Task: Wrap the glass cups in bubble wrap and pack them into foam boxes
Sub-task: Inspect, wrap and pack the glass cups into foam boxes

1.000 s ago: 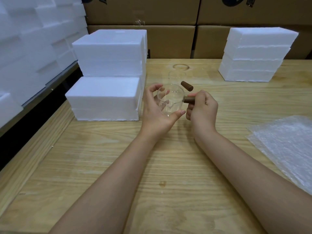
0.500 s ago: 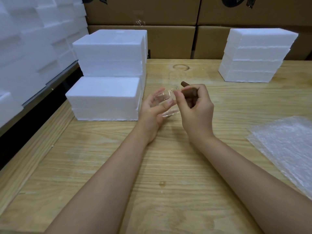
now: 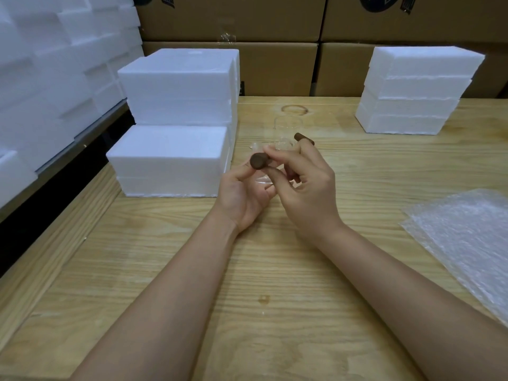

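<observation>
Cup one (image 3: pixel 258 160) in left hand (image 3: pixel 242 195), right hand (image 3: pixel 309 193); cup two (image 3: pixel 288 124) behind.

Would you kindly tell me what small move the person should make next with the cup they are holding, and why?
Probably carry the glass cup rightward and lay it on the bubble wrap. Both the left hand and right hand hold it unwrapped above the table, its brown handle toward the camera, and the wrap lies flat to the right.
</observation>
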`<state>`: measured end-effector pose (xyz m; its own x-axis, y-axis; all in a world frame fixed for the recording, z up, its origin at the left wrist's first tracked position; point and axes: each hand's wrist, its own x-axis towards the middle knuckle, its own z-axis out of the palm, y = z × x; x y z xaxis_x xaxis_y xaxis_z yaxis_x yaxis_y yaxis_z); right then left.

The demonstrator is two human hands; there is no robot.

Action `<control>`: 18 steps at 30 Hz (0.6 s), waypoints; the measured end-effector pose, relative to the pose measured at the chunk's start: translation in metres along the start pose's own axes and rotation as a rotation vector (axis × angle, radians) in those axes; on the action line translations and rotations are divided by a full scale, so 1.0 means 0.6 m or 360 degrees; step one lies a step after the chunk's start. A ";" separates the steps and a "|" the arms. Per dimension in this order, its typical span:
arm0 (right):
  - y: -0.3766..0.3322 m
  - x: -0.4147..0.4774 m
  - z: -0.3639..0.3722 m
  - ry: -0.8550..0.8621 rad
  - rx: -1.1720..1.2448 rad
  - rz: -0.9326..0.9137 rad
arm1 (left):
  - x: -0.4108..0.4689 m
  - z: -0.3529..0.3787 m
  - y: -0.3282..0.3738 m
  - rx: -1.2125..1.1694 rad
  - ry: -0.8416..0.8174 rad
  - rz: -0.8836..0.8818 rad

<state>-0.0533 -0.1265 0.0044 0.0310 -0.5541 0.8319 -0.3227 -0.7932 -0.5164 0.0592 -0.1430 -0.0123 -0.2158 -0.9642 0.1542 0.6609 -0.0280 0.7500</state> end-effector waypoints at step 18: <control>0.006 -0.006 -0.002 0.0148 0.0169 0.0343 | -0.001 0.007 0.005 0.0122 0.0099 0.0092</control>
<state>-0.0559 -0.1272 -0.0002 -0.1166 -0.6914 0.7130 -0.2110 -0.6843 -0.6980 0.0584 -0.1412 -0.0078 -0.1324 -0.9782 0.1600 0.6135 0.0459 0.7884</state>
